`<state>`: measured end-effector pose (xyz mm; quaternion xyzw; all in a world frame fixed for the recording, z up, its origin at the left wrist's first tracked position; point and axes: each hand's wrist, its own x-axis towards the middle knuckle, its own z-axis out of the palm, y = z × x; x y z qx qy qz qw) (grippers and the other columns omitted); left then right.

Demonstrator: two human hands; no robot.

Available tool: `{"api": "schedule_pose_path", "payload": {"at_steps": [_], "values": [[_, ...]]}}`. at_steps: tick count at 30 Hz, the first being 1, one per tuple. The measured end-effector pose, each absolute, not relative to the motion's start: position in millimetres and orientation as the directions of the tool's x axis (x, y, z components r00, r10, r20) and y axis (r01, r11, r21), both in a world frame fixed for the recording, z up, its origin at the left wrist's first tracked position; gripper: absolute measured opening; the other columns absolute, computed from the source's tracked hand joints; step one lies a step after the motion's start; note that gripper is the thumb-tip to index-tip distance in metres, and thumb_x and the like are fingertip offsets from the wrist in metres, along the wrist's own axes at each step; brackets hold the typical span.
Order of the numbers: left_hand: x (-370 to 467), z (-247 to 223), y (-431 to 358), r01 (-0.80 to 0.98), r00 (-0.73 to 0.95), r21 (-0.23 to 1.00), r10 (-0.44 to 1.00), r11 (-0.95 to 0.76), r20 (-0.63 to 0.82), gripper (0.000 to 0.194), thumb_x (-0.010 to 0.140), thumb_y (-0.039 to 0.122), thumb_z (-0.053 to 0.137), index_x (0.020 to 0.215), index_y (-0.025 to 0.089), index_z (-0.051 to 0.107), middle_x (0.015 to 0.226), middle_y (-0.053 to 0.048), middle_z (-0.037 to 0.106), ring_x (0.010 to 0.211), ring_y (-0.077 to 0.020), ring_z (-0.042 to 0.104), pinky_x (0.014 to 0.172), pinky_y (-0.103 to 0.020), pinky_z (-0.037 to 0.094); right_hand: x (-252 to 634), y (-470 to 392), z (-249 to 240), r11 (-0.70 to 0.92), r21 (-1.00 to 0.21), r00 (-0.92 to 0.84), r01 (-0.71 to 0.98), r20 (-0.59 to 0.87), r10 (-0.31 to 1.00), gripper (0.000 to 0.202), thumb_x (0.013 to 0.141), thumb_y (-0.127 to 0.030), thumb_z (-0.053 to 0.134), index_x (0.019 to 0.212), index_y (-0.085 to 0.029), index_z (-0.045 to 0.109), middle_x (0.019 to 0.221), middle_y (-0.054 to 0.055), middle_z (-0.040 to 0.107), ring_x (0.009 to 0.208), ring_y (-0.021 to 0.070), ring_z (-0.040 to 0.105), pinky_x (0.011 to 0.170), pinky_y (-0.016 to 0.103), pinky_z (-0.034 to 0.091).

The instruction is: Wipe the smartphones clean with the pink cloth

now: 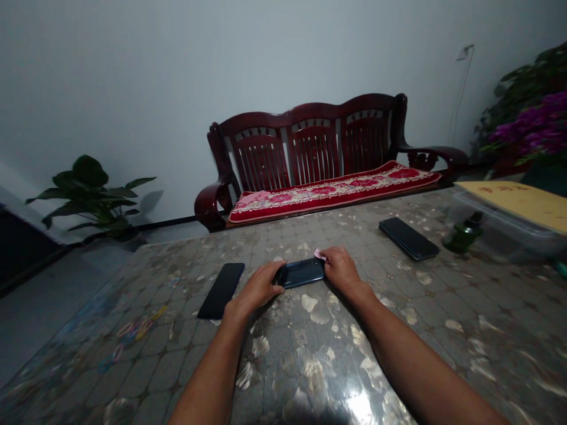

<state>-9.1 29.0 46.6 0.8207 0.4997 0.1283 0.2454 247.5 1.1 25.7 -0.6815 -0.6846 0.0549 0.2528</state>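
Observation:
A dark, shiny phone (302, 273) lies sideways between both hands, low over the patterned table (310, 360). My left hand (262, 284) grips its left end, thumb at the near edge and fingers at the far edge. At the right end, my right hand (341, 268) has its fingers closed on a small pink cloth (321, 255), which touches the phone's far right corner. Another black phone (221, 290) rests left of my left hand. Farther right sits a dark phone or stack of phones (408, 238).
Colourful bands (135, 330) lie at the left. A green bottle (463, 234) and a clear plastic box (509, 236) with yellow paper (522, 202) on top stand at the right. Behind the table is a wooden bench (310, 141), with plants on both sides.

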Motion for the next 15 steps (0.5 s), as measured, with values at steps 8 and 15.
{"api": "schedule_pose_path", "payload": {"at_steps": [8,15], "values": [[-3.9,55.6,21.4,0.773,0.461,0.521,0.885,-0.362,-0.069,0.075,0.072,0.012,0.078,0.143,0.025,0.056,0.149,-0.008,0.057,0.139,-0.0274,0.051,0.117,-0.035,0.036,246.5,-1.3,35.8,0.003,-0.319,0.057,0.948,0.178,0.982,0.030,0.087,-0.007,0.052,0.096,-0.016,0.079,0.102,0.015,0.076,0.097,0.0239,0.068,0.080,0.028,0.042],[2.2,56.6,17.3,0.783,0.447,0.519,0.890,-0.343,-0.085,0.082,0.072,0.012,0.078,0.149,0.022,0.049,0.154,-0.011,0.051,0.143,-0.0281,0.046,0.120,-0.036,0.031,252.1,-2.1,49.2,0.005,-0.260,0.021,0.966,0.099,0.995,0.031,0.085,-0.008,0.053,0.100,-0.016,0.079,0.105,0.017,0.076,0.094,0.0248,0.070,0.075,0.028,0.043]]}}
